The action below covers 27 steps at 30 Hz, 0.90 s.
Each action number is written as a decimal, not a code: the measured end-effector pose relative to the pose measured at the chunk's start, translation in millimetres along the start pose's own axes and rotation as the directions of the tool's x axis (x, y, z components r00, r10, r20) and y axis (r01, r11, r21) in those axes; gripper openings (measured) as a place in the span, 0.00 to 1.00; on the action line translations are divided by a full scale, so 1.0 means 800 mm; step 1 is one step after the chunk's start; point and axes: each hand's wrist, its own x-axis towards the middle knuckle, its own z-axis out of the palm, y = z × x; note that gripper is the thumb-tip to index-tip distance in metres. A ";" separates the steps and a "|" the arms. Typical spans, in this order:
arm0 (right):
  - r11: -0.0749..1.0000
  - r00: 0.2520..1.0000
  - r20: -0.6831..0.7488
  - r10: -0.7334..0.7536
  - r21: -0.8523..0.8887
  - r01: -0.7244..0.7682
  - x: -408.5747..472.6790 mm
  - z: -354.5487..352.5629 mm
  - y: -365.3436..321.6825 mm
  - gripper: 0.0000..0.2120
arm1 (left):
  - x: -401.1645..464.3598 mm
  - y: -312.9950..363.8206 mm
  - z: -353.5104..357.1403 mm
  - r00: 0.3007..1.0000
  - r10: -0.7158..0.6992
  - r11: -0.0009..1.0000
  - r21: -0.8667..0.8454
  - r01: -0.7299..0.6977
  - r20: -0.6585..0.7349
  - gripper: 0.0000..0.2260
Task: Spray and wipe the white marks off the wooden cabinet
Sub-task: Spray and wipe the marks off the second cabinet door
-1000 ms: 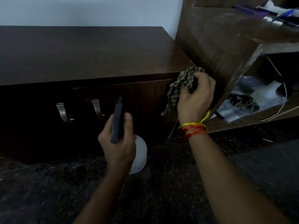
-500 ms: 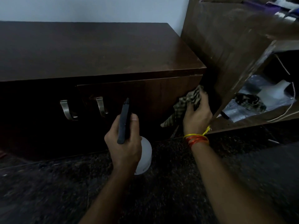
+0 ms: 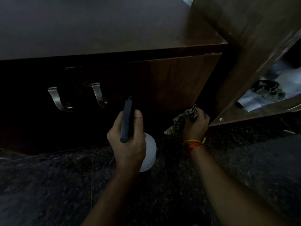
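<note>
A dark wooden cabinet (image 3: 171,82) fills the upper frame, its doors in shadow. My left hand (image 3: 128,141) grips a spray bottle (image 3: 149,154) with a white body and a black spray head pointing at the door front. My right hand (image 3: 196,126) holds a checked cloth (image 3: 182,121) bunched against the cabinet's lower right corner, close to the floor. No white marks are plain to see on the dim wood.
Two metal handles (image 3: 57,98) (image 3: 98,94) sit on the left doors. A taller wooden shelf unit (image 3: 254,46) stands at the right, with papers and a dark item (image 3: 267,90) on its shelf. Dark speckled floor (image 3: 65,185) lies below.
My right hand has carried the cloth down the cabinet's right edge, from the top corner to the bottom near the floor. My left hand keeps the bottle in about the same place.
</note>
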 end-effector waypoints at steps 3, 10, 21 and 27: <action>0.993 0.992 0.060 0.110 -0.038 -0.108 -0.008 0.012 0.017 0.15 | 0.000 -0.012 -0.001 1.000 -0.009 1.000 0.026 0.009 0.000 0.11; 0.929 0.927 0.075 0.369 -0.006 -0.369 -0.023 0.034 0.036 0.17 | 0.004 -0.026 -0.004 1.000 -0.012 0.999 0.045 0.012 0.005 0.10; 0.633 0.692 0.187 0.697 0.292 -0.717 -0.031 0.075 0.025 0.19 | 0.008 -0.028 -0.019 1.000 -0.025 0.999 0.040 0.025 -0.017 0.09; 0.606 0.608 0.396 0.689 0.146 -0.782 -0.078 0.091 -0.038 0.19 | 0.013 -0.029 -0.044 0.995 -0.062 0.998 0.020 0.064 -0.084 0.10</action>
